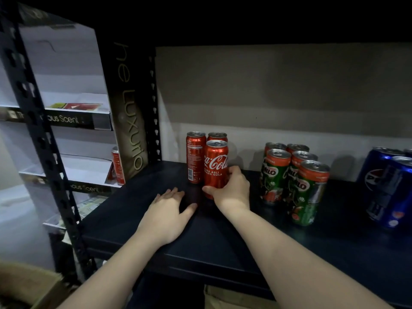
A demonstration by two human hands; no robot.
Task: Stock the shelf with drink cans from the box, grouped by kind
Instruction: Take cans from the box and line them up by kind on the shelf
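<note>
Three red Coca-Cola cans stand on the dark shelf (138,215) at its back left. My right hand (231,190) is wrapped around the base of the front Coca-Cola can (215,163). The two others (195,157) stand upright just behind it. My left hand (169,208) lies flat and empty on the shelf, left of that can. Several green Milo cans (294,179) are grouped to the right. Blue Pepsi cans (388,188) stand at the far right edge.
A black slotted upright (35,121) frames the shelf's left side. Beyond it a display stand with white trays holds another red can (117,166). Cardboard boxes show at bottom left (24,288) and under the shelf (225,297).
</note>
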